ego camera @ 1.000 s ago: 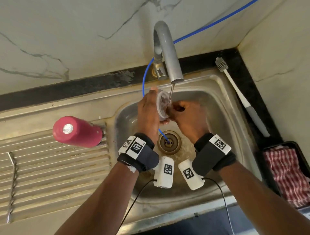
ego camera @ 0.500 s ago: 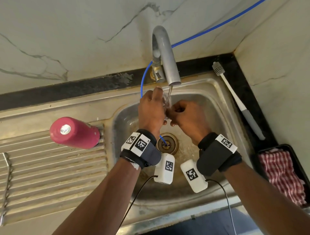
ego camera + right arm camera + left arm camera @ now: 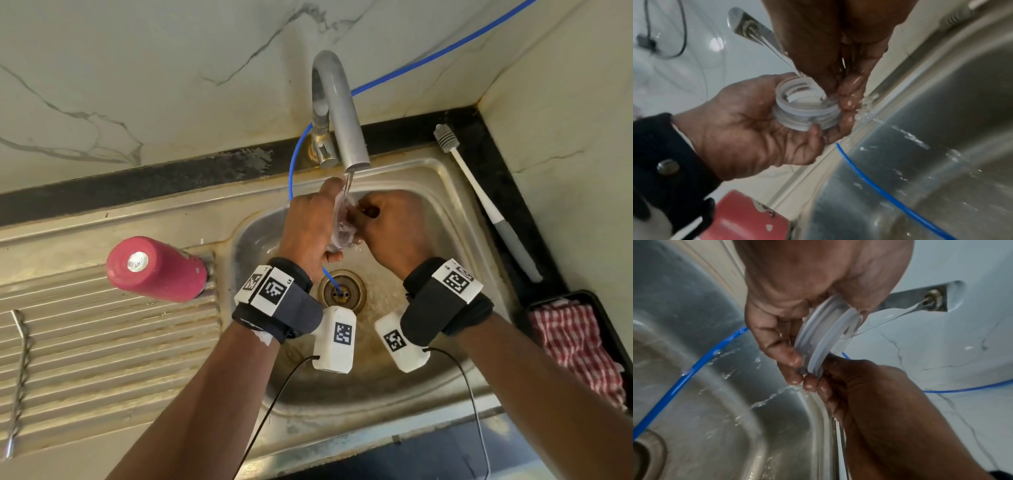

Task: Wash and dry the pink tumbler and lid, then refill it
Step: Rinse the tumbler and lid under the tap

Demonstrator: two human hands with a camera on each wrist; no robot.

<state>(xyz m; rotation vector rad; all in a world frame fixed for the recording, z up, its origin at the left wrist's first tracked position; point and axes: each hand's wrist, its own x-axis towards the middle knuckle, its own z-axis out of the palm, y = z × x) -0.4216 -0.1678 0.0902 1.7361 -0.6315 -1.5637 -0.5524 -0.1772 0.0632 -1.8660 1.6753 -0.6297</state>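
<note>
Lid [image 3: 807, 110] is in the left hand [image 3: 310, 226], held on edge over the sink [image 3: 455, 212] under the tap [image 3: 342, 113]. Left fingers and thumb curl round its threaded rim. Right hand [image 3: 390, 229] has its fingers bunched together, tips working at the lid's open side; water stream [image 3: 777, 50] lands right there.

Pink tumbler [image 3: 157, 270] stands upside down on the draining board [image 3: 102, 359], just left of the basin, untouched.

Risks, my read:
- Lid is wet and gripped only by the rim. Rubbing pressure from the right fingertips [image 3: 849, 92] could pop it out of the left hand; it would drop into the basin, near the drain [image 3: 342, 291].
- Stream hits a tilted lid, so it deflects. Spray already scatters off the hands in the wrist views. More tilt could send it over the sink edge onto the desk or the wrist units.
- Blue hose [image 3: 291, 171] runs down into the drain right behind the left hand; a snag is possible on pull-back.
- Tumbler sits close to the left forearm. A careless sweep could knock it over.
- Cannot tell whether the threads are clean yet.
</note>
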